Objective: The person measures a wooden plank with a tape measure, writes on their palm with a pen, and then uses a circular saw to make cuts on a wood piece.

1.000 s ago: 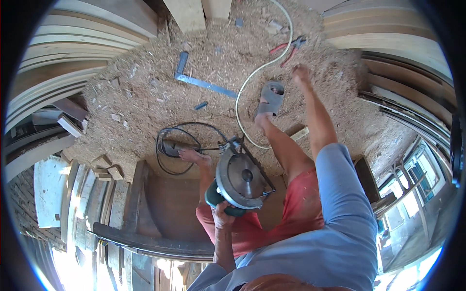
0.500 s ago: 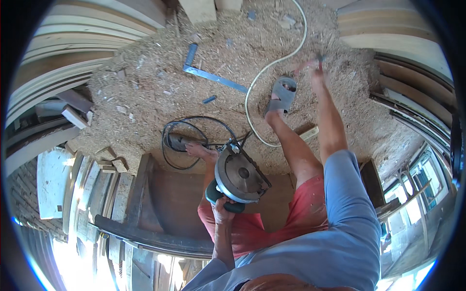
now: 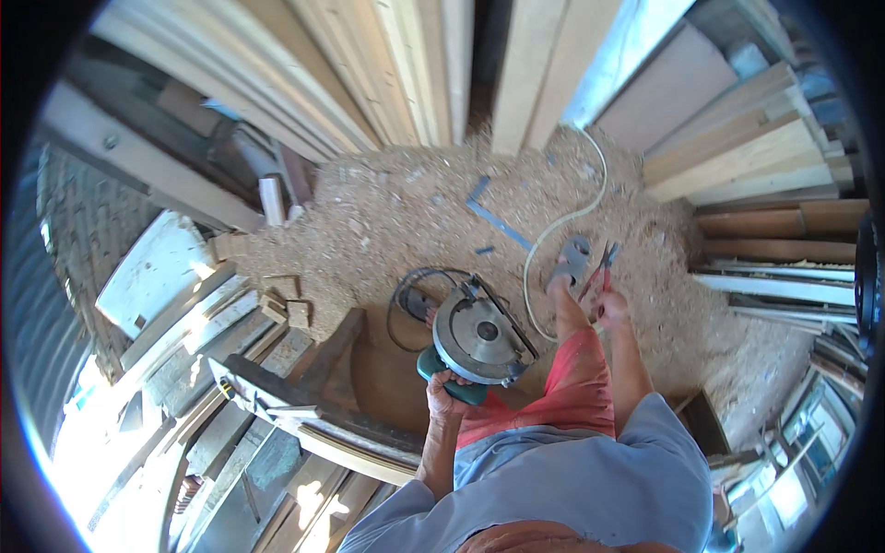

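Note:
My left hand (image 3: 444,392) is wrapped round the dark green handle of a circular saw (image 3: 487,330), which rests over my lap with its round metal guard facing up. My right hand (image 3: 610,307) reaches forward beside my right knee, closed on a pair of red-handled pliers (image 3: 605,265). The pliers' dark jaws point away from me, above the sawdust and near my sandalled foot (image 3: 573,256). A black power cord (image 3: 396,309) loops on the ground by my other foot, left of the saw.
A metal carpenter's square (image 3: 500,223) lies on the sawdust-covered ground (image 3: 387,203), with a pale cable (image 3: 599,198) curving past it. Tall planks (image 3: 415,74) stand ahead, and stacked boards (image 3: 774,230) line the right. Offcuts (image 3: 286,300) lie left of the wooden seat (image 3: 369,369).
My view has tilted up, bringing more of the planks ahead into sight. My right hand has drawn back toward my knee with the pliers; the left still grips the saw.

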The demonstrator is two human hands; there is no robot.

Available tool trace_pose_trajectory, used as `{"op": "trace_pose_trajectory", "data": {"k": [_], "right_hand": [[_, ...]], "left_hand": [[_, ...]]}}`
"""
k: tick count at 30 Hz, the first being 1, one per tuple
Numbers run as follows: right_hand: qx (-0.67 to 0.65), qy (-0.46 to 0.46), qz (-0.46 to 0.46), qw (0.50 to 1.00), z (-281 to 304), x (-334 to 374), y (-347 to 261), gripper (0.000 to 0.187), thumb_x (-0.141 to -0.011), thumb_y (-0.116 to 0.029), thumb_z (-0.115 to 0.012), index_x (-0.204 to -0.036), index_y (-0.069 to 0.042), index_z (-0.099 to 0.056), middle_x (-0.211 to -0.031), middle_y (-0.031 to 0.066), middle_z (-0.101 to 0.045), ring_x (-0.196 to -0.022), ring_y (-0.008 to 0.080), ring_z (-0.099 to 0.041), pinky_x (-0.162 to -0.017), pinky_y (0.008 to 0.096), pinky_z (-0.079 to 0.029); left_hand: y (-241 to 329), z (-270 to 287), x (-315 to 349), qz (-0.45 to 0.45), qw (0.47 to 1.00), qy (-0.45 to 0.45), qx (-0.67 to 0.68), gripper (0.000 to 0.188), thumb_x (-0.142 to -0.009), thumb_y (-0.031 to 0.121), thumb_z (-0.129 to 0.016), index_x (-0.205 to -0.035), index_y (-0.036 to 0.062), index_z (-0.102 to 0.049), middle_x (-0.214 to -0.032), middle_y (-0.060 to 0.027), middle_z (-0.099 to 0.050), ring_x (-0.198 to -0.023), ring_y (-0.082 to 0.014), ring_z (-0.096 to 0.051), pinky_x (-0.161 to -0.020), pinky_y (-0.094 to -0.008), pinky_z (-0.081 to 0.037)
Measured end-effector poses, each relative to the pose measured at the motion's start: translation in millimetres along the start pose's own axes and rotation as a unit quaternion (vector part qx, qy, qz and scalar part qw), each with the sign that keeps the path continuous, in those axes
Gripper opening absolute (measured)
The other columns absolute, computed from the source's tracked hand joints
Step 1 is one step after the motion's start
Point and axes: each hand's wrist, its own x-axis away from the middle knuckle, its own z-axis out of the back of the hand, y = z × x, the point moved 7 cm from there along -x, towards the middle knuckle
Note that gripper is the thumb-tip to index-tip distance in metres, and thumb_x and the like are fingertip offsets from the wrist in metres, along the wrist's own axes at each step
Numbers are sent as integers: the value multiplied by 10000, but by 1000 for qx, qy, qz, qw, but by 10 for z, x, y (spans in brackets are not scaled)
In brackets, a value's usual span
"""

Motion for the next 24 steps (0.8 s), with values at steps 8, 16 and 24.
{"op": "trace_pose_trajectory", "data": {"k": [8,16,24], "right_hand": [[-59,-248,94,962,-1690,2107,120,167,-772,-32,-579,-916,-111,-603,-1217,135,-608,-1094,349,-577,-965,530,-454],[-118,-583,101,798,-3599,4509,253,200,-781,-73,-602,-979,-69,-629,-1424,225,-513,-1348,415,-463,-1174,606,-294],[70,-521,77,847,-3908,4568,551,253,-756,71,-515,-957,-32,-629,-1279,203,-613,-1214,378,-588,-1026,590,-472]], "left_hand": [[1059,-43,1067,9,994,-104,-22,102,-789,148,-573,-736,85,-512,-670,-74,-517,-676,-253,-529,-754,-427,-486],[1791,132,1607,-46,989,-141,27,98,-782,142,-582,-733,78,-527,-680,-69,-516,-652,-242,-532,-700,-410,-490],[1711,520,1800,-98,981,-148,83,67,-720,53,-579,-741,58,-516,-658,-81,-521,-603,-220,-538,-606,-380,-499]]}}
